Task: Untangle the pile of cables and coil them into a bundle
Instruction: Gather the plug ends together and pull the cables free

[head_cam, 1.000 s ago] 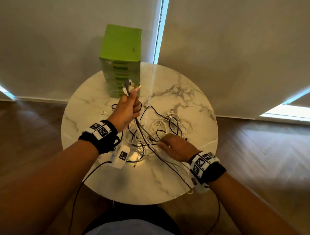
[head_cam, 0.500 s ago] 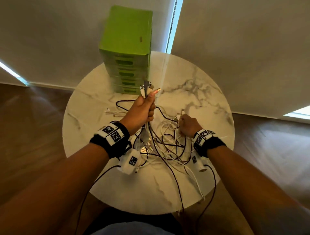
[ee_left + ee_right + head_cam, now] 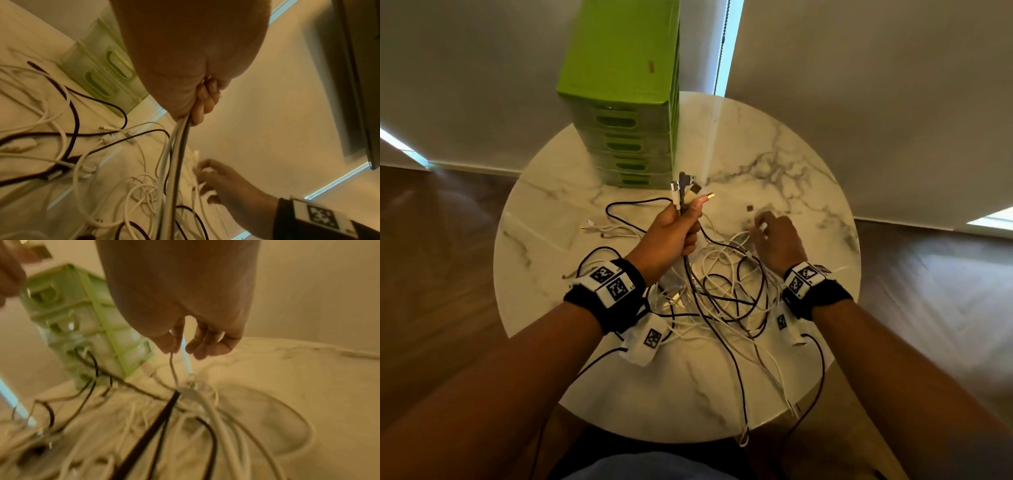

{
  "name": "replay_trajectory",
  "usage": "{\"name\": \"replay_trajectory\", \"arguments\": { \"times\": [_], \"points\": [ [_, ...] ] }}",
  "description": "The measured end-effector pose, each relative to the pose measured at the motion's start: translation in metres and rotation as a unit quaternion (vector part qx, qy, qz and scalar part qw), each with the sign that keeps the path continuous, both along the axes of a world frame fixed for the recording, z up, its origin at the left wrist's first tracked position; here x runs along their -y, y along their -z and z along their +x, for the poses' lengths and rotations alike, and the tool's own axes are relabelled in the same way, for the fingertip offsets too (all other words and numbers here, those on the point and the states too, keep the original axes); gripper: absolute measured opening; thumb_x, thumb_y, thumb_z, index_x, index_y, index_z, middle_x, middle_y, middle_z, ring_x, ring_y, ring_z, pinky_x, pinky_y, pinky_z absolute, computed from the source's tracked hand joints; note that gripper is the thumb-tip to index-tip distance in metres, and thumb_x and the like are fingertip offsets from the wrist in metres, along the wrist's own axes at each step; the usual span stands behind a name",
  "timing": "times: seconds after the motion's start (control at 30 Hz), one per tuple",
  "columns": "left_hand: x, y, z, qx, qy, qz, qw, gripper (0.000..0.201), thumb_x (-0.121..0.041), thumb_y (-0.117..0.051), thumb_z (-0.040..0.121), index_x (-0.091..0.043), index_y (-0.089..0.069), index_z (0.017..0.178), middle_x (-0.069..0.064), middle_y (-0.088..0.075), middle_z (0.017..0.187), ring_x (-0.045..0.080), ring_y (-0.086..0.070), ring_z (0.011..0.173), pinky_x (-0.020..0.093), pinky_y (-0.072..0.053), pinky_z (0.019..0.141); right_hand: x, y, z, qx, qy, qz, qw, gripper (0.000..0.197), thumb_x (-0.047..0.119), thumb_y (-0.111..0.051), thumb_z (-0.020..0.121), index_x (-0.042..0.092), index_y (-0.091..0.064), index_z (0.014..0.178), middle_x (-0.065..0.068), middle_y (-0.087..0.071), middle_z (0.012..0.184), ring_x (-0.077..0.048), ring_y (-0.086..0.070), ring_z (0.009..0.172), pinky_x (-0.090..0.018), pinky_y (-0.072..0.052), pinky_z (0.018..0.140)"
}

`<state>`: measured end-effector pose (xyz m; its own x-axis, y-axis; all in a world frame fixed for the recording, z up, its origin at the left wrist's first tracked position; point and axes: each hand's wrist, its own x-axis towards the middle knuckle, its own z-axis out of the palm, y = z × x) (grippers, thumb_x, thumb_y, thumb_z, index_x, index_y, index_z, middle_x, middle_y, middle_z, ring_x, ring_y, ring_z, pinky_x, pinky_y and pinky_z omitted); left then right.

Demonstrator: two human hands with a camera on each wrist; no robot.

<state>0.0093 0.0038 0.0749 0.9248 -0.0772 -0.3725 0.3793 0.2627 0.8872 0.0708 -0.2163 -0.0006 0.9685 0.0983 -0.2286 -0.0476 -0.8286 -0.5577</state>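
Cable ends, white and dark with metal plugs [image 3: 686,190], stick up out of the left hand [image 3: 674,236], whose fingers are curled tight round several gathered strands. Holding them upright above the round white marble worktop [image 3: 808,164] seems meant to keep the freed ends together while the lengths hang down into the heap. From the left wrist view, those strands drop straight from the fist [image 3: 179,146] into the loose tangle of white and black cables [image 3: 726,294], which lies between and just below both hands and trails over the near edge of the worktop.

Beyond the tangle, the right hand [image 3: 779,241] is lowered over the pile, apart from the left; in the right wrist view its fingertips [image 3: 171,345] pinch a thin white cable [image 3: 173,368], probably to lift another end clear. Blur hides which cable it belongs to.

Behind the left hand stands a tall green plastic drawer unit [image 3: 623,102].

Most of the heap is still knotted, and no coil is begun.
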Motion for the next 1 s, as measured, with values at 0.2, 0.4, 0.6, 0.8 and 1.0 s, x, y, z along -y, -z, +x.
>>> {"name": "replay_trajectory", "arguments": {
  "times": [0.2,0.4,0.6,0.8,1.0],
  "points": [
    [0.015,0.005,0.0,-0.012,-0.074,-0.081,0.994,0.013,-0.014,-0.055,0.102,-0.016,-0.06,0.114,-0.01,-0.042,0.071,0.004,-0.031,0.055,0.021,-0.025,0.053,-0.012,-0.092,-0.008,-0.026,0.049,0.36,0.931,0.007,0.029,-0.052,0.105,0.024,-0.052,0.109,-0.003,-0.056,0.066,-0.021,-0.055,0.058,-0.04,-0.055,0.06],
    [0.028,-0.017,-0.011,0.031,-0.089,-0.135,0.986,0.013,-0.019,-0.063,0.097,-0.025,-0.06,0.109,-0.015,-0.052,0.076,0.004,-0.039,0.064,0.022,-0.028,0.056,-0.045,-0.113,-0.068,0.013,-0.029,0.347,0.937,0.024,0.03,-0.05,0.106,0.008,-0.055,0.101,0.012,-0.047,0.067,-0.01,-0.041,0.061,-0.033,-0.037,0.059],
    [0.033,-0.026,-0.033,0.052,-0.073,-0.113,0.99,0.03,-0.037,-0.068,0.095,-0.016,-0.061,0.115,0.012,-0.048,0.094,0.031,-0.046,0.093,0.042,-0.04,0.08,-0.065,-0.118,-0.105,0.034,-0.041,0.354,0.934,0.015,0.018,-0.045,0.107,0.005,-0.052,0.105,0.008,-0.06,0.081,0.0,-0.054,0.069,-0.028,-0.042,0.069],
    [0.024,-0.028,-0.056,0.085,-0.029,0.047,0.995,0.042,-0.065,-0.046,0.098,-0.046,-0.057,0.134,-0.006,-0.065,0.122,0.013,-0.064,0.116,0.04,-0.051,0.101,-0.066,-0.126,-0.126,-0.046,-0.048,0.363,0.93,0.018,0.025,-0.05,0.106,0.008,-0.045,0.107,-0.001,-0.064,0.071,-0.014,-0.054,0.062,-0.036,-0.046,0.062],
    [0.012,-0.051,-0.056,0.126,-0.14,0.003,0.982,0.028,-0.046,-0.037,0.106,-0.04,-0.054,0.128,-0.008,-0.045,0.074,0.008,-0.048,0.071,0.035,-0.05,0.071,-0.04,-0.095,-0.138,-0.017,-0.178,0.115,0.977,0.051,0.058,-0.027,0.106,0.027,-0.052,0.074,0.004,-0.061,0.069,-0.01,-0.057,0.065,-0.035,-0.046,0.072]
  ]
}}
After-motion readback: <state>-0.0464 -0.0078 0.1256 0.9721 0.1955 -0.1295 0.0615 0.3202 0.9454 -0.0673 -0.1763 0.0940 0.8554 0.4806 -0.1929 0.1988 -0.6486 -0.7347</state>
